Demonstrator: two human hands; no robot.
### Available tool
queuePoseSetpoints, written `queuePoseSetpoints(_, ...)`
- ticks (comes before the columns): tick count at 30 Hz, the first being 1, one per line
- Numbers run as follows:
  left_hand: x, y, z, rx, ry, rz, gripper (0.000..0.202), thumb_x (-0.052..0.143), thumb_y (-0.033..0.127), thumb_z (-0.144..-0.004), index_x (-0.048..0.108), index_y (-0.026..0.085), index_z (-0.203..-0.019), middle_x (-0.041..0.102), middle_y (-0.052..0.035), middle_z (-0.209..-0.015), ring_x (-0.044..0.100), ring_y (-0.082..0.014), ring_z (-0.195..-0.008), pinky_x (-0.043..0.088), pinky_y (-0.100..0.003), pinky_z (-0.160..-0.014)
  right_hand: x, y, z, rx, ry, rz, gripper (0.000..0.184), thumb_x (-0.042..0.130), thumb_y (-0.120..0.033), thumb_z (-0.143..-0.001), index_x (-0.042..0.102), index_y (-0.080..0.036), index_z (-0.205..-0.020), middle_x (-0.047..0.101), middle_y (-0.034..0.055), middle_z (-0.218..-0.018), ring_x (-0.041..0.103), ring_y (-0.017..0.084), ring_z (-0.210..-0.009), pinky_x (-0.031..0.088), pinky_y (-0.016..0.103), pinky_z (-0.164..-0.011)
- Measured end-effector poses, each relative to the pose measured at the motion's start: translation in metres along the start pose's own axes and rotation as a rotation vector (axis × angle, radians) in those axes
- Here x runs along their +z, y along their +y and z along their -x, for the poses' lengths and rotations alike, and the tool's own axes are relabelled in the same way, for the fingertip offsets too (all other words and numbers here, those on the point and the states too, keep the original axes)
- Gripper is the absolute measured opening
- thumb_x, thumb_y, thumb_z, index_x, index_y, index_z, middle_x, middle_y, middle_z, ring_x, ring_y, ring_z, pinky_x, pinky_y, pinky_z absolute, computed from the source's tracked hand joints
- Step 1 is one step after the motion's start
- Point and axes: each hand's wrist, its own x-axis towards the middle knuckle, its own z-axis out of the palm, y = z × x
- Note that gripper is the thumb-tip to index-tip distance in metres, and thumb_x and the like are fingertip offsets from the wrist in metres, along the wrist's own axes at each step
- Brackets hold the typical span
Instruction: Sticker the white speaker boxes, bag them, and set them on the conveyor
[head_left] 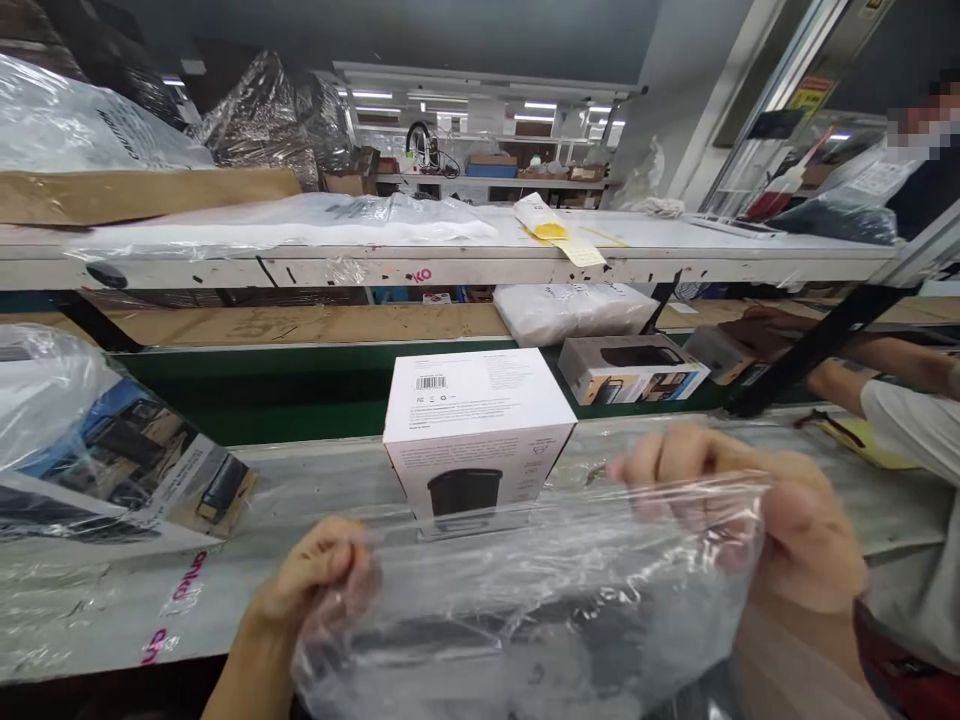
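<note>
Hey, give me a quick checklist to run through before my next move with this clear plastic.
1. Left hand gripping the plastic: ok, fingers closed on its edge.
2. Right hand gripping the plastic: ok, holding the other end.
3. Plastic opened into a mouth: cannot tell, its layers blur together.
4. White box standing on the bench: ok, just beyond the plastic.
5. Co-worker's hand apart from the plastic: ok, by another box farther back.
</note>
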Motion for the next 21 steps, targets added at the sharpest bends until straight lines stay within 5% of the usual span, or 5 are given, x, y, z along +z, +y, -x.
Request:
queuePoseSetpoints(3, 0.008, 0.018, -0.005, 0.068, -0.143, 0.066, 0.054, 0.07, 0.062, -0.085, 0.057, 0.019, -0.055, 0.048, -0.0032, -0.048, 0.05, -0.0149, -0.046, 0.04, -0.028, -0.048, -0.005, 0.023, -0.001, 0.3, -0.019, -0.242, 0.036, 0.055, -0.052, -0.104, 0.069, -0.021, -0.092, 0.049, -0.0025, -0.058, 0.036, 0.009, -0.041, 0.036, 0.022, -0.041)
queuePoseSetpoints(7, -0.001, 0.048, -0.017, 0.291, 0.349, 0.025, 0.043, 0.072, 0.048, -0.09, 0.053, 0.018, -0.066, 0.04, 0.0015, -0.064, 0.041, -0.0094, -0.055, 0.035, -0.022, -0.051, -0.017, 0.053, -0.021, 0.33, 0.036, -0.102, 0.042, 0.071, -0.05, -0.094, 0.063, -0.015, -0.074, 0.048, -0.0016, -0.056, 0.042, 0.009, -0.047, 0.036, 0.021, -0.046)
queuePoseSetpoints(10, -0.014, 0.066, -0.049, 0.372, 0.712, -0.164, 0.025, 0.068, 0.039, -0.096, 0.06, 0.02, -0.081, 0.055, -0.0001, -0.087, 0.049, -0.0102, -0.065, 0.035, -0.021, -0.051, -0.026, 0.066, -0.043, 0.222, 0.142, -0.024, 0.042, 0.078, -0.046, -0.089, 0.057, -0.016, -0.068, 0.055, 0.0008, -0.062, 0.053, 0.013, -0.057, 0.046, 0.025, -0.056)
queuePoseSetpoints(13, -0.023, 0.076, -0.097, 0.439, 0.753, -0.411, 0.029, 0.068, 0.045, -0.096, 0.06, 0.02, -0.086, 0.065, -0.0065, -0.119, 0.059, -0.0187, -0.111, 0.047, -0.023, -0.082, -0.03, 0.077, -0.064, 0.21, 0.26, 0.065, 0.043, 0.079, -0.052, -0.086, 0.056, -0.018, -0.074, 0.051, -0.0021, -0.063, 0.046, 0.011, -0.054, 0.039, 0.023, -0.053)
queuePoseSetpoints(21, -0.035, 0.089, -0.164, 0.124, 0.716, -0.108, 0.05, 0.078, 0.053, -0.074, 0.041, 0.02, -0.065, 0.035, 0.0077, -0.06, 0.028, -0.0084, -0.055, 0.023, -0.021, -0.051, -0.03, 0.103, -0.111, 0.228, 0.426, 0.222, 0.066, 0.084, -0.065, -0.071, 0.039, -0.019, -0.059, 0.032, -0.0054, -0.057, 0.025, 0.008, -0.056, 0.021, 0.023, -0.052)
